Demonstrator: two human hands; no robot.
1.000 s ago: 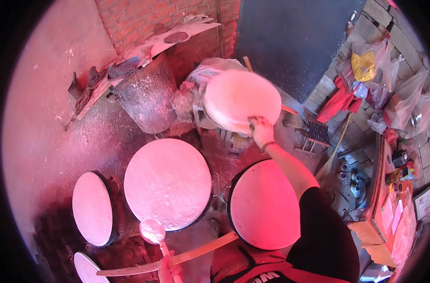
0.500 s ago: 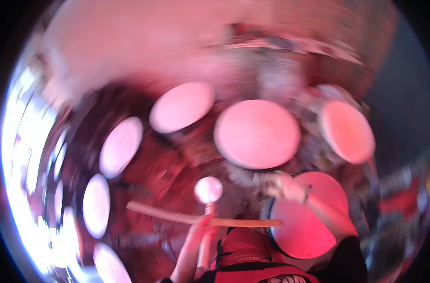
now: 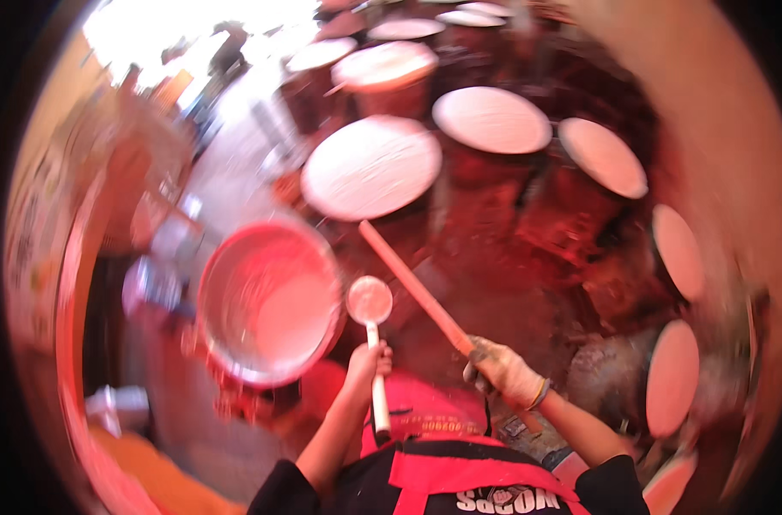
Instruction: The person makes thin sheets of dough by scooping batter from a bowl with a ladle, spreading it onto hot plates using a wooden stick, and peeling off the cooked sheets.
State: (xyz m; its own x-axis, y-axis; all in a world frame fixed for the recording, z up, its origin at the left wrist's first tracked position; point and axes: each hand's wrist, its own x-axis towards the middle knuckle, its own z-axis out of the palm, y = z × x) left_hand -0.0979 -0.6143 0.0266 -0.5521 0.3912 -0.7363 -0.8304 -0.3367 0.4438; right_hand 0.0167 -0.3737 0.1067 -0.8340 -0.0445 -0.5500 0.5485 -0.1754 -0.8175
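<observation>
My left hand [image 3: 370,364] is closed round the pale handle of a ladle [image 3: 370,300], whose round bowl points away from me. My right hand [image 3: 504,374], in a stained light work glove, grips a long flat wooden stick [image 3: 417,292]. The stick slants forward and left, its far end reaching toward a large pale round top. Left of the ladle stands a reddish round tub [image 3: 209,266] with pale, pink-lit contents at its bottom. Ladle and tub rim are close together; whether they touch I cannot tell.
Dark vats with pale round tops curve from ahead round to my right, the nearest top [image 3: 369,167] just beyond the stick. Another top [image 3: 672,378] stands at the right. Leftward lie a wet floor [image 3: 254,129] and several blurred items. A wall [image 3: 734,129] rises at the right.
My view has swung left, bringing the tub into sight. The wooden stick has passed from my left hand to my right, which was over a round top; the ladle stays in my left.
</observation>
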